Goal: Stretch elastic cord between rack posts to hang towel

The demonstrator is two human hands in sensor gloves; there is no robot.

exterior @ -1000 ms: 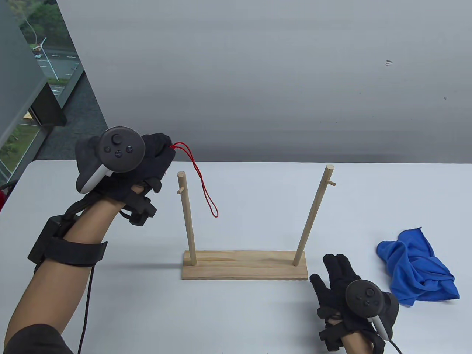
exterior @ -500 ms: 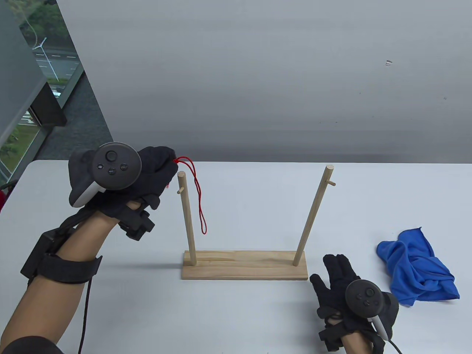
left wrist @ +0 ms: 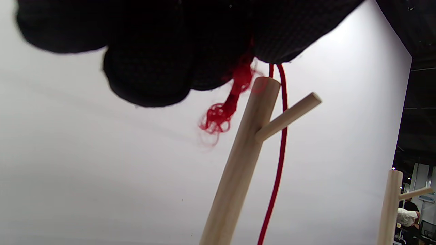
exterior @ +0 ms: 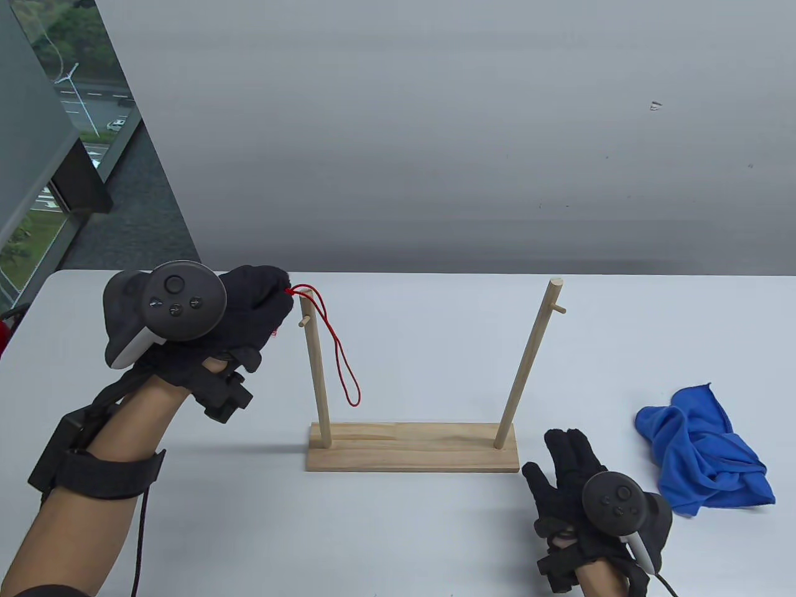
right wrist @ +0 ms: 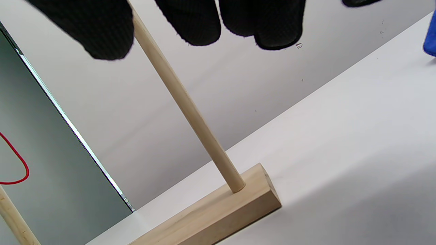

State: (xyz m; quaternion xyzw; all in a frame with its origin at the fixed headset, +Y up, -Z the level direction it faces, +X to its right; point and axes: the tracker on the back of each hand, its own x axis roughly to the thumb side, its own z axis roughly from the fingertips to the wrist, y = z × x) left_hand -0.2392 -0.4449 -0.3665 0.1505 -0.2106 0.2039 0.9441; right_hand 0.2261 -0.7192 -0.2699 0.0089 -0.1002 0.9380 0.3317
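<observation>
A wooden rack stands mid-table on a flat base (exterior: pixel 413 446), with a left post (exterior: pixel 315 367) and a right post (exterior: pixel 523 367), each with a small side peg near the top. My left hand (exterior: pixel 283 292) pinches one end of a red elastic cord (exterior: pixel 339 348) right at the top of the left post; the cord's loop hangs down beside the post. In the left wrist view the cord (left wrist: pixel 278 149) runs past the post top (left wrist: pixel 262 88), with a frayed red end below my fingers. My right hand (exterior: pixel 572 460) rests flat and empty near the base's right end. A crumpled blue towel (exterior: pixel 703 451) lies at the right.
The white table's (exterior: pixel 410 547) far edge meets a grey wall. A window and dark ledge are at the far left. In the right wrist view the right post (right wrist: pixel 185 102) rises from the base (right wrist: pixel 218 217) close in front of my fingers.
My left hand has moved down and slightly left with the cord, bringing its pinched end from above the left post to the post's top. The right hand has not moved.
</observation>
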